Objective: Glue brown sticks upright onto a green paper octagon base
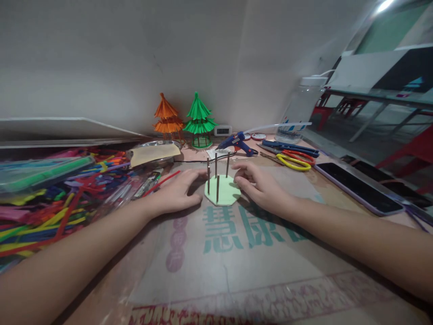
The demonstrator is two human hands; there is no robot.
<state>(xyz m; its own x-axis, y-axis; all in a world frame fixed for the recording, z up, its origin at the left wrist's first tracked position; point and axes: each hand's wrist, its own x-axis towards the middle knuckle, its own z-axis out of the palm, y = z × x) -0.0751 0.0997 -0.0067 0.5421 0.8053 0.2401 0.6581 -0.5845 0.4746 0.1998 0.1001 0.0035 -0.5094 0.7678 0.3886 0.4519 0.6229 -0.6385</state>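
Observation:
A pale green, many-sided base [227, 195] lies on the printed sheet in front of me, with several thin brown posts [218, 188] standing upright on it. My left hand [181, 192] rests at the base's left side, thumb and fingers apart and fingertips close to the posts. At the right edge of the base is my right hand [259, 186], its fingers loosely bent and spread, with nothing visible in them. Whether either hand's fingertips touch the base I cannot tell.
Behind stand an orange tiered pagoda model [165, 118], a green one [199, 121] and a blue glue gun [237, 143]. Colourful pipe cleaners [50, 212] pile up at left. Yellow-handled scissors [293, 162], a phone [358, 187] and a clear bottle [301, 108] are at right.

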